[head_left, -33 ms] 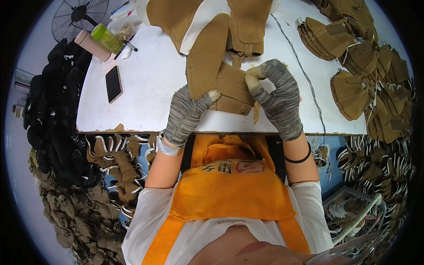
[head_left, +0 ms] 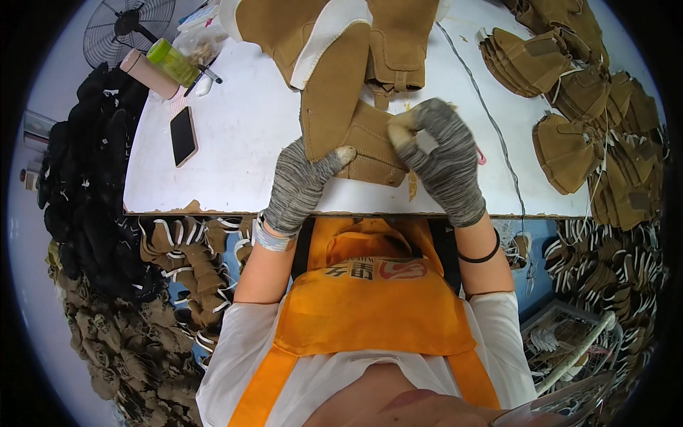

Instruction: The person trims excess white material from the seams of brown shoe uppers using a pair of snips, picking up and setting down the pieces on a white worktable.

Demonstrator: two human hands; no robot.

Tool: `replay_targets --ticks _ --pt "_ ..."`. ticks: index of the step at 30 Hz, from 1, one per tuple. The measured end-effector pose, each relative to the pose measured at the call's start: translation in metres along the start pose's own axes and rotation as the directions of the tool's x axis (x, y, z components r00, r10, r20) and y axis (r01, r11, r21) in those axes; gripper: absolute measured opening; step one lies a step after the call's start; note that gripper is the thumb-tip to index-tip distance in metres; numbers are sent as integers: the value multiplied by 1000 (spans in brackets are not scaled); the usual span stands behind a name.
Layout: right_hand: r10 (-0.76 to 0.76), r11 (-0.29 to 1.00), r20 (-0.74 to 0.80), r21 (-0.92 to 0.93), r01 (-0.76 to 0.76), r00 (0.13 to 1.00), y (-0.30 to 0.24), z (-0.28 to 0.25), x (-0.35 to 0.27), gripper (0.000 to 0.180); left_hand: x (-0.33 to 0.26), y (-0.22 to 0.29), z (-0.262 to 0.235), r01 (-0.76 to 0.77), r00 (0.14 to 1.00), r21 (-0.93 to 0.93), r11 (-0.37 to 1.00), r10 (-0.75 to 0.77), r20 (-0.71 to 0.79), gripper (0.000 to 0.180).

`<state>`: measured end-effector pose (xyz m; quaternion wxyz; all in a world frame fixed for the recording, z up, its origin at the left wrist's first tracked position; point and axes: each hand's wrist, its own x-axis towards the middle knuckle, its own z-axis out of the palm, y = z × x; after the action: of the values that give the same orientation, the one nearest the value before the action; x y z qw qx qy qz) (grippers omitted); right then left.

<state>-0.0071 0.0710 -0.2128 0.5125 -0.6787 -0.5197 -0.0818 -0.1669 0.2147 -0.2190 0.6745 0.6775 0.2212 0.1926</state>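
Observation:
Both my hands wear grey knit gloves and work at the front edge of a white table (head_left: 235,171). My left hand (head_left: 300,186) pinches the lower end of a tan suede boot upper (head_left: 364,146), where a long tan panel (head_left: 331,92) hangs over it. My right hand (head_left: 442,160) grips the same upper at its right edge, fingers curled on it. More tan uppers with white lining (head_left: 334,28) lie just behind.
A phone (head_left: 183,135), a green bottle (head_left: 173,62) and a fan (head_left: 128,28) sit far left. Stacks of tan cut pieces (head_left: 569,107) fill the right side. A thin cord (head_left: 491,121) crosses the table. Dark pieces (head_left: 85,178) pile left; a wire basket (head_left: 569,341) stands lower right.

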Motion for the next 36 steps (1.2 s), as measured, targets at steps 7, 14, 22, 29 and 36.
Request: replay_targets --ticks 7,14,22,29,36 --pt "-290 874 -1 -408 264 957 -2 1 11 11 -4 -7 -3 -62 995 -74 995 56 -79 41" --pt "231 952 -221 -151 -267 948 46 -55 -26 13 -4 -9 -13 -148 973 -258 955 94 -210 59" --pt "394 910 -132 193 -367 909 38 -36 -36 42 1 -61 -67 -236 968 -518 822 244 -54 76" --pt "194 638 289 689 -344 937 -5 -1 -34 78 8 -93 -100 -219 928 -632 744 359 101 64" --pt "340 405 455 719 -565 823 -3 8 -17 64 -1 -87 -71 -175 959 -778 603 283 4 55"
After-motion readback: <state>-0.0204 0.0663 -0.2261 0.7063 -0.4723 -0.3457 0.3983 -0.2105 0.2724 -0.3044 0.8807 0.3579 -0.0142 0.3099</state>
